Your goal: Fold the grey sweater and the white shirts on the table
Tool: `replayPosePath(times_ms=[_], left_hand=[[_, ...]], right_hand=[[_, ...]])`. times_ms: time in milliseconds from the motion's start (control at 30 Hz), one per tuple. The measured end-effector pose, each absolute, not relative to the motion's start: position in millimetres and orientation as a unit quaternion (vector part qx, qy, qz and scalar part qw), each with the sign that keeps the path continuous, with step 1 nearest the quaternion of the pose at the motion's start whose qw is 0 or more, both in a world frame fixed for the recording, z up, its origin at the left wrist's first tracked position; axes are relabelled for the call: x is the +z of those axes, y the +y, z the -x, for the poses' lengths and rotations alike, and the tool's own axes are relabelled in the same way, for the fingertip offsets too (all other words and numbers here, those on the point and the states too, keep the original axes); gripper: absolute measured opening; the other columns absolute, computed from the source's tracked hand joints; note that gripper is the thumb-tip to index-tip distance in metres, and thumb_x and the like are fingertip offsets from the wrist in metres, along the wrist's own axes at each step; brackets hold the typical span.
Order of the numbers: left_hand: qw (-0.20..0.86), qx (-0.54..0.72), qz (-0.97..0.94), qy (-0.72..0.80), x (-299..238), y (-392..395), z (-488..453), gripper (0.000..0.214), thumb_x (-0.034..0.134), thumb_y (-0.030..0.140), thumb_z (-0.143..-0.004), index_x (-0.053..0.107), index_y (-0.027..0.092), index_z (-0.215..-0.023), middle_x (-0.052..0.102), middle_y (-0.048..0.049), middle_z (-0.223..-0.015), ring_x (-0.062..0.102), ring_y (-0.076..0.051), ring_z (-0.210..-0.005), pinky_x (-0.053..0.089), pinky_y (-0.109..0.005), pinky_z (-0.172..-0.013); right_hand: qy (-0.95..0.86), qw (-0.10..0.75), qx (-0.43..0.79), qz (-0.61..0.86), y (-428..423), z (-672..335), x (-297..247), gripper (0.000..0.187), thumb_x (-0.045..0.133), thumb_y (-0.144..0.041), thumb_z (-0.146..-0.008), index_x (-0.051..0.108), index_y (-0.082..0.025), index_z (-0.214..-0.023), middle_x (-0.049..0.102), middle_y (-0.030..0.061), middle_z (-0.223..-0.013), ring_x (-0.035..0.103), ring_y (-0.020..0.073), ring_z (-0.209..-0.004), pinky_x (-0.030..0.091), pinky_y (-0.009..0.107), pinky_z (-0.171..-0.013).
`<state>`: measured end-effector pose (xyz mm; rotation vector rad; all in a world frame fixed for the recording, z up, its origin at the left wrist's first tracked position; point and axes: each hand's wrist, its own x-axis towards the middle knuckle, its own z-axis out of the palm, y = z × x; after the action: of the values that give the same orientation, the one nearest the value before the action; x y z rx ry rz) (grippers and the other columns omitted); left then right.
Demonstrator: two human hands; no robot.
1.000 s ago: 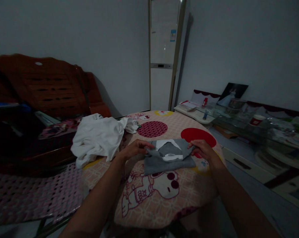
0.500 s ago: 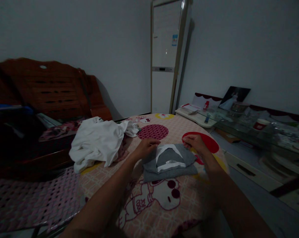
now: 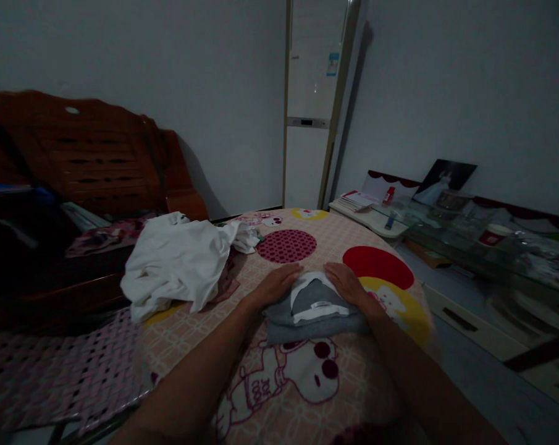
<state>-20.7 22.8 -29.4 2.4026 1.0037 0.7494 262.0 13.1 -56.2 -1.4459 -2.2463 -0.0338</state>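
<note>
A folded grey shirt (image 3: 314, 330) with a white-edged neckline lies on the round table in front of me, its collar facing up. My left hand (image 3: 278, 284) rests flat on the shirt's far left part, fingers stretched forward. On the other side, my right hand (image 3: 345, 284) lies flat on the far right part, palm down. Neither hand grips the cloth. The neckline and its small label show between the two hands.
A patterned cloth (image 3: 279, 414) with cartoon dogs covers the table. A heap of white clothing (image 3: 177, 259) lies at its left edge. Beyond are a wooden bench (image 3: 94, 167), a woven chair (image 3: 66, 371), a tall white cabinet unit (image 3: 309, 161) and a glass-topped stand (image 3: 446, 241) with a cup (image 3: 492, 235).
My right hand has opened from a pinch above the shirt's far right corner and moved left and down onto it. My left hand has flattened on the cloth. The view has shifted slightly.
</note>
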Motion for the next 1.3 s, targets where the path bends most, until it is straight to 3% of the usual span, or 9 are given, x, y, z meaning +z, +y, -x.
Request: replayPosePath(times_ms=[133,367,467,600,800,900,967,1133,1300], left_hand=[[0.228,0.283,-0.815,0.451,-26.5,45.7,56.5,0.043,0.050,0.044,-0.089,0.071,0.017,-0.114,0.072,-0.0105,-0.117,0.065,-0.026,-0.109,0.048,-0.034,-0.097],[0.233,0.171,-0.826,0.485,-21.9,44.8,62.4,0.039,0.066,0.041,-0.073,0.071,0.015,-0.101,0.073,-0.0088,-0.102,0.066,-0.027,-0.097,0.048,-0.033,-0.084],[0.254,0.203,-0.821,0.469,-19.8,42.1,61.2,0.035,0.067,0.039,-0.071,0.068,0.016,-0.098,0.071,-0.0060,-0.097,0.064,-0.024,-0.091,0.048,-0.031,-0.080],[0.286,0.328,-0.771,0.466,-27.0,52.6,62.6,0.026,0.068,0.034,-0.070,0.065,0.016,-0.090,0.068,-0.0030,-0.087,0.062,-0.020,-0.083,0.048,-0.030,-0.075],[0.318,0.484,-0.644,0.500,-41.2,77.9,56.7,0.027,0.061,0.021,-0.071,0.067,0.015,-0.097,0.071,-0.0052,-0.092,0.064,-0.019,-0.085,0.052,-0.030,-0.078],[0.271,0.451,-0.654,0.544,-43.1,77.8,57.4,0.031,0.062,0.020,-0.072,0.071,0.015,-0.101,0.074,-0.0067,-0.097,0.066,-0.021,-0.091,0.051,-0.033,-0.085],[0.246,0.434,-0.664,0.558,-41.8,74.7,59.6,0.029,0.061,0.023,-0.076,0.073,0.015,-0.101,0.075,-0.0080,-0.099,0.066,-0.023,-0.093,0.050,-0.035,-0.086],[0.179,0.387,-0.676,0.601,-31.8,77.2,64.6,0.023,0.058,0.026,-0.081,0.077,0.014,-0.086,0.076,-0.0087,-0.087,0.068,-0.023,-0.083,0.049,-0.032,-0.079],[0.137,0.284,-0.756,0.574,-23.1,96.3,64.2,0.017,0.060,0.015,-0.074,0.076,0.014,-0.079,0.075,-0.0065,-0.079,0.067,-0.021,-0.075,0.048,-0.028,-0.074]], right_hand=[[-0.755,0.274,0.038,0.595,21.5,-281.0,-56.3,0.033,0.050,-0.027,-0.093,0.067,-0.014,-0.118,0.064,0.0156,-0.132,0.055,0.0254,-0.127,0.037,0.044,-0.112],[-0.701,0.317,0.200,0.607,19.6,-295.5,-41.1,0.031,0.069,-0.031,-0.072,0.068,-0.015,-0.098,0.071,0.0114,-0.110,0.065,0.0251,-0.104,0.048,0.039,-0.095],[-0.710,0.337,0.190,0.588,16.7,-294.9,-31.6,0.026,0.072,-0.030,-0.063,0.065,-0.018,-0.085,0.070,0.0040,-0.090,0.065,0.0223,-0.088,0.050,0.034,-0.082],[-0.708,0.356,0.129,0.596,27.6,-285.8,-18.7,0.017,0.069,-0.027,-0.062,0.062,-0.019,-0.077,0.067,0.0007,-0.077,0.061,0.0197,-0.077,0.048,0.032,-0.074],[-0.700,0.361,0.020,0.616,66.7,-262.6,-7.5,0.032,0.065,-0.019,-0.071,0.066,-0.016,-0.103,0.072,0.0095,-0.100,0.065,0.0255,-0.094,0.050,0.040,-0.087],[-0.765,0.306,-0.010,0.566,72.3,-239.1,-16.3,0.043,0.062,-0.016,-0.077,0.065,-0.013,-0.119,0.066,0.0175,-0.125,0.060,0.0296,-0.117,0.044,0.045,-0.102],[-0.813,0.285,-0.014,0.508,67.3,-219.6,-27.8,0.043,0.059,-0.022,-0.086,0.062,-0.014,-0.128,0.060,0.0168,-0.136,0.054,0.0287,-0.128,0.040,0.046,-0.109],[-0.849,0.222,-0.018,0.479,46.6,-187.4,-53.9,0.041,0.050,-0.031,-0.096,0.059,-0.019,-0.135,0.055,0.0142,-0.143,0.049,0.0288,-0.133,0.035,0.051,-0.112],[-0.847,0.205,-0.031,0.489,43.1,-187.9,-58.4,0.040,0.047,-0.033,-0.099,0.059,-0.021,-0.135,0.053,0.0153,-0.145,0.047,0.0274,-0.136,0.034,0.051,-0.113]])
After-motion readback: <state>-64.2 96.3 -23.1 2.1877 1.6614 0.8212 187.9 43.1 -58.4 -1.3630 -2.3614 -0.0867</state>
